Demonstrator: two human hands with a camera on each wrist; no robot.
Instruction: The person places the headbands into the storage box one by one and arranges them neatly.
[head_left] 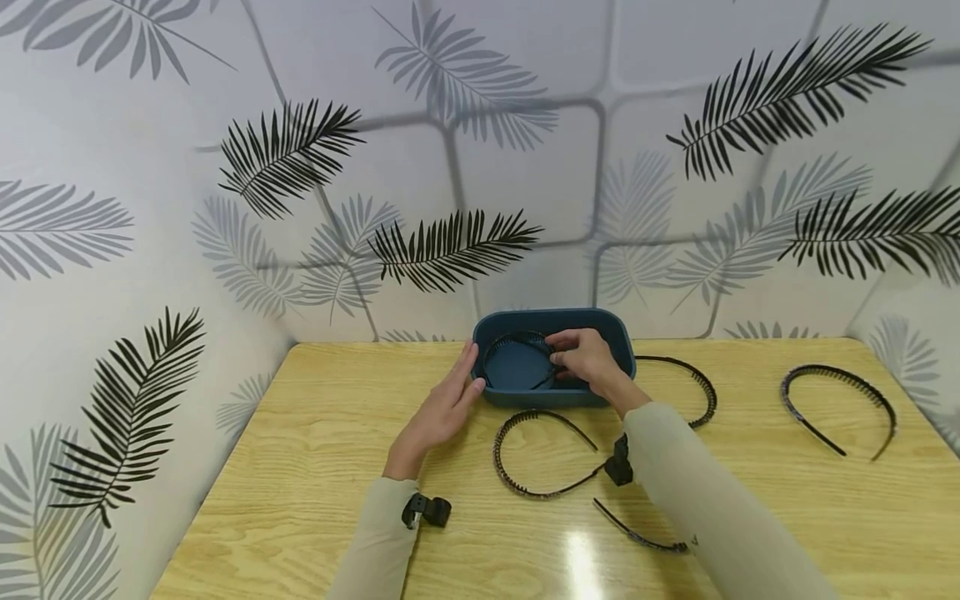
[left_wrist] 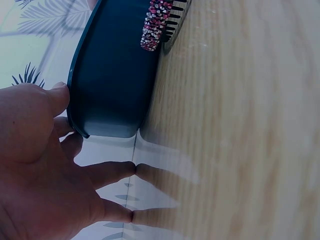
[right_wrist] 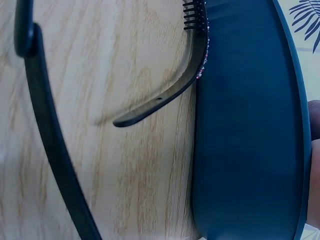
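A deep blue box point(head_left: 555, 399) stands at the back of the table. Inside it, at the left, lies a black toothed headband point(head_left: 489, 354). My right hand point(head_left: 588, 360) reaches over the front rim and pinches this headband's right side between thumb and fingers. In the right wrist view most of that hand is hidden behind the box wall point(right_wrist: 245, 125). My left hand point(head_left: 444, 410) rests against the box's left end, fingers extended. Its thumb point(left_wrist: 59, 97) touches the rim, and two fingertips reach down to the table in the left wrist view.
A headband with pink and silver stones point(left_wrist: 156, 25) lies just in front of the box. Others lie to the right of the box point(head_left: 705, 387) and at the table's far right point(head_left: 836, 370). Another headband point(head_left: 637, 537) is partly hidden by the right sleeve. A patterned wall rises behind.
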